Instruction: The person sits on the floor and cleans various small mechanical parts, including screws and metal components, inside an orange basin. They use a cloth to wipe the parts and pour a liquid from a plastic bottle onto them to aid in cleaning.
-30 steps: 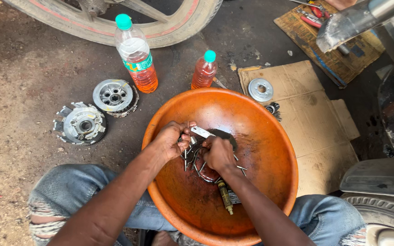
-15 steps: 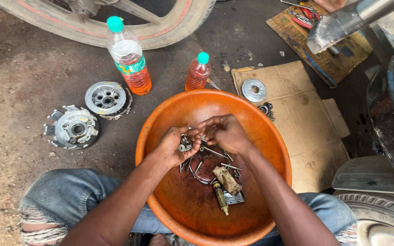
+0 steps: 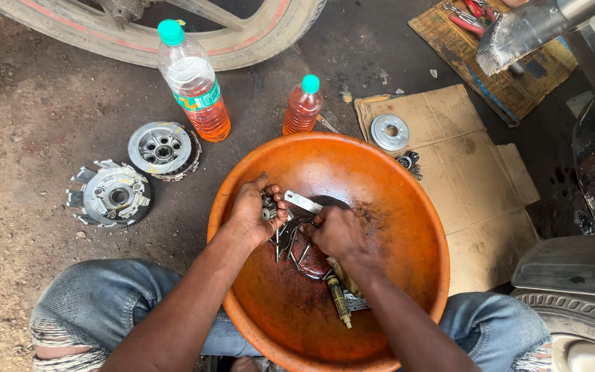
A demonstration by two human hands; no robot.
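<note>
Inside the orange basin (image 3: 408,207), the left hand (image 3: 253,213) is clenching a small metal part (image 3: 268,207); the right hand (image 3: 339,233) is gripping a flat metal bracket (image 3: 303,202).

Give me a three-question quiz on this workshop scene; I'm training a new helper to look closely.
1. True or false: both hands are inside the orange basin.
2. How many capped bottles of orange liquid stand on the ground beyond the basin?
3. Where do the two round metal clutch parts lie: A) on the cardboard, B) on the bare ground to the left of the basin, C) in the basin?

Key:
1. True: the left hand and right hand hold small metal parts over its bottom.
2. Two: a large bottle and a small bottle.
3. B: the clutch parts lie on the ground.
</note>
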